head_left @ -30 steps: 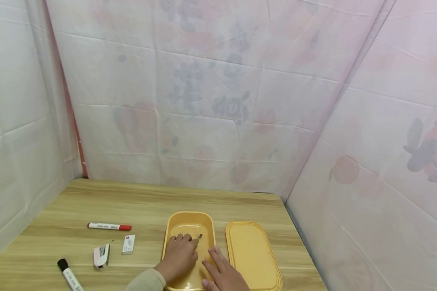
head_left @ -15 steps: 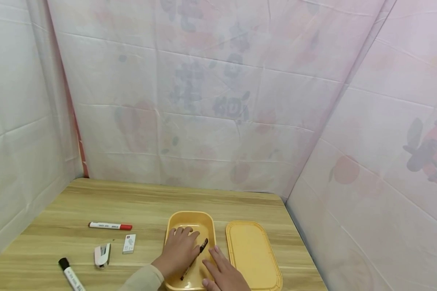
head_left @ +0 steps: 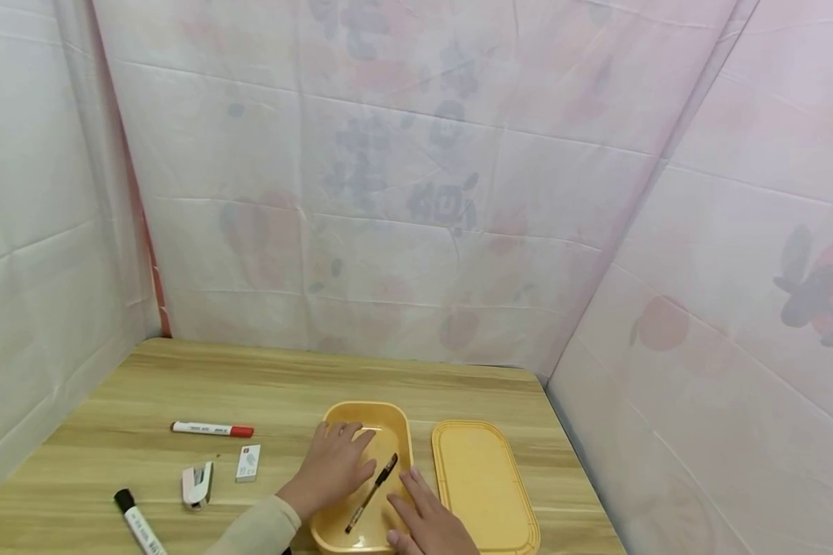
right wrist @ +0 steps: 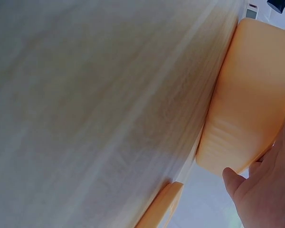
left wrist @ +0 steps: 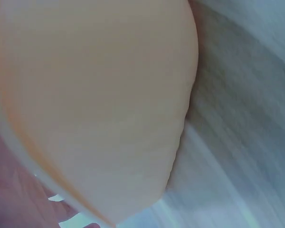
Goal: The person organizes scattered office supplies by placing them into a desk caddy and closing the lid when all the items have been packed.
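Lying diagonally on the floor of the yellow box [head_left: 365, 412], the black-capped pen [head_left: 371, 494] is resting free of both hands. The left hand [head_left: 333, 466] is reaching over the left wall, fingers loosely spread, gripping nothing. The right hand [head_left: 433, 516] is resting at the right rim, fingers extended, no grip showing. Judging by its slim, glossy form, the pen is probably handling light, stiff and prone to rolling; mid-barrel is likely offering the surest pinch.

We see counter [head_left: 284, 374] room behind the box [head_left: 366, 412], a gap over the pen [head_left: 385, 472] between left hand [head_left: 335, 464] and right hand [head_left: 434, 520], lid [head_left: 484, 487] close right, stapler [head_left: 197, 486] farther left
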Motion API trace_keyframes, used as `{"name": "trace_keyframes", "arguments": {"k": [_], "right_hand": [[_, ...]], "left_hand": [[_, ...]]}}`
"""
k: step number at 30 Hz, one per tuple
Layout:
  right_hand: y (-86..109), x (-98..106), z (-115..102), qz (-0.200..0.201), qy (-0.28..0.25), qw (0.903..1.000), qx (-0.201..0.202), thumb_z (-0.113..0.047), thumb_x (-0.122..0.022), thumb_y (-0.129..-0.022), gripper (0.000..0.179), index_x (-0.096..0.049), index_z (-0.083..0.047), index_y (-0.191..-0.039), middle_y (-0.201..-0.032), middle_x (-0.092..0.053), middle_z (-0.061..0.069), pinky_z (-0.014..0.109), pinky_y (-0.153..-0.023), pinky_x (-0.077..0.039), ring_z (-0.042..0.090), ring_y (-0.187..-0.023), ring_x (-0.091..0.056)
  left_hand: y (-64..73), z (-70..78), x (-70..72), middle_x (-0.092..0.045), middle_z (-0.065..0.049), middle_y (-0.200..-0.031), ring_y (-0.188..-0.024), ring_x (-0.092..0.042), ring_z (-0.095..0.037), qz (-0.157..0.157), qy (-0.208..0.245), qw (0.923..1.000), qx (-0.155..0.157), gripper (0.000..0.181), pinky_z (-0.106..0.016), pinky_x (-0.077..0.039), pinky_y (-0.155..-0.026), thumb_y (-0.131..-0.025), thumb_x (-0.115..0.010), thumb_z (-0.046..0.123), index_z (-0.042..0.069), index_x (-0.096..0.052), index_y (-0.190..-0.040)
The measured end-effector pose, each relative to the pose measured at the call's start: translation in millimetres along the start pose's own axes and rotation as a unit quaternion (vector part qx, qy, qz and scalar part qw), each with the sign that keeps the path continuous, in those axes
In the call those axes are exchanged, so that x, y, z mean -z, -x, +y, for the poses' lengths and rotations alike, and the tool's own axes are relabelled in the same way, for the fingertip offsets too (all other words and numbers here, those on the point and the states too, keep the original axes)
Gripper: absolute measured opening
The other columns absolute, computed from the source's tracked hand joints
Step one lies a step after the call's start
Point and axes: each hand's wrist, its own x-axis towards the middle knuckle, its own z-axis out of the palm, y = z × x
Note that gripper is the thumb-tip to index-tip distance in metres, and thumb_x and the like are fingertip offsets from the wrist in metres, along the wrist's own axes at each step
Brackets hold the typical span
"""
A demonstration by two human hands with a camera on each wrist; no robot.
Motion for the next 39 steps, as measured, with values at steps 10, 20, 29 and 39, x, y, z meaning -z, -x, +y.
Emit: {"name": "trace_keyframes", "arguments": {"k": [10, 20, 29, 39], "right_hand": [[1.4, -0.1, -1.1, -0.005, -0.022, 0.9996, -0.015, -0.053, -0.029, -0.101, 0.052, -0.042, -0.028, -0.144, -0.157, -0.024, -0.001, 0.048, -0.103, -0.039, 0.02, -0.145, -0.02], [3.8, -1.3, -0.6, 0.005, -0.02, 0.9998, -0.005, -0.051, -0.03, -0.101, 0.051, -0.042, -0.027, -0.145, -0.158, -0.021, 0.0, 0.048, -0.102, -0.039, 0.021, -0.144, -0.021], [3.2, 0.7, -1.3, -0.016, -0.056, 0.998, -0.024, -0.053, -0.029, -0.101, 0.052, -0.042, -0.027, -0.144, -0.158, -0.021, -0.001, 0.051, -0.1, -0.04, 0.023, -0.144, -0.023], [4.2, 0.0, -2.8, -0.009, -0.073, 0.9968, -0.032, -0.053, -0.03, -0.1, 0.052, -0.04, -0.029, -0.145, -0.158, -0.019, -0.002, 0.052, -0.099, -0.04, 0.023, -0.144, -0.022]], "left_hand": [[-0.5, -13.7, 11.8, -0.057, -0.01, -0.128, -0.118, -0.051, -0.033, 0.023, -0.026, 0.9993, 0.007, 0.049, -0.059, -0.033, -0.1, -0.09, -0.056, 0.048, 0.016, -0.061, -0.127], [7.3, -25.8, 22.2, -0.056, -0.009, -0.132, -0.118, -0.051, -0.033, 0.027, -0.02, 0.9992, 0.021, 0.051, -0.06, -0.031, -0.101, -0.089, -0.058, 0.05, 0.017, -0.06, -0.128], [14.4, -44.1, 28.0, -0.054, -0.013, -0.133, -0.116, -0.052, -0.034, 0.04, -0.034, 0.998, 0.036, 0.05, -0.059, -0.033, -0.099, -0.087, -0.062, 0.047, 0.018, -0.06, -0.129], [23.5, -65.6, 28.7, -0.054, -0.011, -0.132, -0.115, -0.052, -0.033, 0.039, -0.055, 0.9961, 0.057, 0.047, -0.057, -0.036, -0.097, -0.088, -0.059, 0.047, 0.02, -0.061, -0.127]]}}
